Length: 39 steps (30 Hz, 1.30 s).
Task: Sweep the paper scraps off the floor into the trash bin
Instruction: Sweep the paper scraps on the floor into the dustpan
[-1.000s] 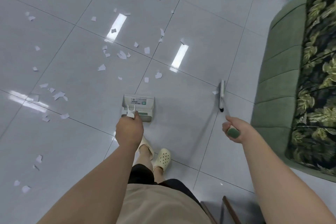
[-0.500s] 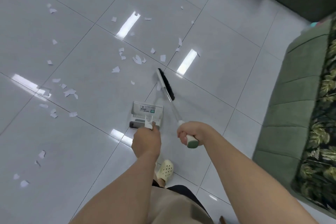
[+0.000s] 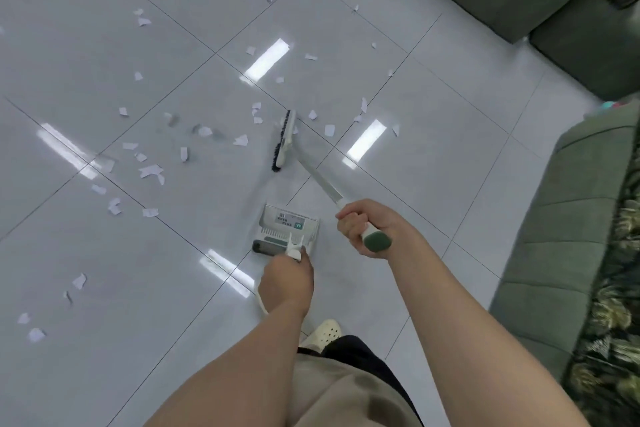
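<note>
Bare forearms, no sleeves; a beige top over dark shorts, and a cream perforated clog (only one visible).

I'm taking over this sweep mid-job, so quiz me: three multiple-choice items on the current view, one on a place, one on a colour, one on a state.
1. Where is the black-bristled broom head relative to the white plastic dustpan?
A. Inside the pan
B. On the tiles beyond it
C. Behind the person's feet

2. What colour is the cap on the broom handle's end?
A. Green
B. Red
C. Yellow

3. What is the left hand doing?
A. Hanging idle
B. Pressing flat on the floor
C. Gripping the dustpan's handle

Answers: 1 B, the head lies farther from the person than the pan. 2 A, a green cap shows below the right hand. 3 C, the fingers curl round the white handle.
</note>
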Available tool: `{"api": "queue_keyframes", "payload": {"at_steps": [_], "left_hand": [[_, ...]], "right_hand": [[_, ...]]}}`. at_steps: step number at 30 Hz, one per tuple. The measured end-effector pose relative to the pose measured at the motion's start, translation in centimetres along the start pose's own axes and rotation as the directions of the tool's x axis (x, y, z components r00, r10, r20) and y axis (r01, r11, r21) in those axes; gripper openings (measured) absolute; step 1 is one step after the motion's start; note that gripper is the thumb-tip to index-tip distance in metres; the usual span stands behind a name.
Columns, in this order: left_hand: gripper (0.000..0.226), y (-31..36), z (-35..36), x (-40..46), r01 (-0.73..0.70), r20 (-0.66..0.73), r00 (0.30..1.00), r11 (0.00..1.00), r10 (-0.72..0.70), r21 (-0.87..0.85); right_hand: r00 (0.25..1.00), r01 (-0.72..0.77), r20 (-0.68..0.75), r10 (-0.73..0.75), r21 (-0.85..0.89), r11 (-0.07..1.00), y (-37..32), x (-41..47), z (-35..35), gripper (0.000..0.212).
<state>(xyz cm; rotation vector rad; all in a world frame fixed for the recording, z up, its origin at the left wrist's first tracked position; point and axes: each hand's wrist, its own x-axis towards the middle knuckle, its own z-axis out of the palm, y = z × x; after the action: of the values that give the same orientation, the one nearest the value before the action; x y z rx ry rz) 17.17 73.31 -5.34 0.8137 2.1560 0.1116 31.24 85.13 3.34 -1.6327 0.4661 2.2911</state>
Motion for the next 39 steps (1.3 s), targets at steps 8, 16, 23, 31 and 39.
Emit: {"api": "queue_keyframes", "payload": {"at_steps": [8, 16, 23, 31, 39], "left_hand": [[0.052, 0.2, -0.1, -0.1, 0.021, 0.003, 1.0, 0.999, -0.021, -0.035], [0.052, 1.6, 0.3, -0.2, 0.054, -0.067, 0.996, 0.998, -0.055, -0.011], [0.056, 2.9, 1.2, -0.7, 0.142, -0.137, 0.982, 0.988, -0.133, 0.059], [0.055, 11.3, 2.5, -1.3, 0.186, -0.118, 0.962, 0.909, -0.245, -0.374], [0.042, 15.8, 3.9, -0.4, 0.118, -0.171, 0.967, 0.929, -0.187, -0.352]], "right_hand": [[0.94, 0.261, -0.227, -0.254, 0.0, 0.965, -0.6, -1.6, -3.2, 0.027], [0.844, 0.102, -0.416, -0.337, -0.493, 0.864, -1.5, 1.6, -6.0, 0.007], [0.97, 0.0, -0.215, -0.113, -0.465, 0.885, -2.6, 4.1, -4.8, 0.018], [0.976, -0.084, 0.185, 0.117, -0.175, 0.981, -14.3, 0.1, -7.7, 0.025], [0.981, 0.191, 0.087, -0.172, -0.342, 0.92, -17.4, -6.6, -13.5, 0.024]]}}
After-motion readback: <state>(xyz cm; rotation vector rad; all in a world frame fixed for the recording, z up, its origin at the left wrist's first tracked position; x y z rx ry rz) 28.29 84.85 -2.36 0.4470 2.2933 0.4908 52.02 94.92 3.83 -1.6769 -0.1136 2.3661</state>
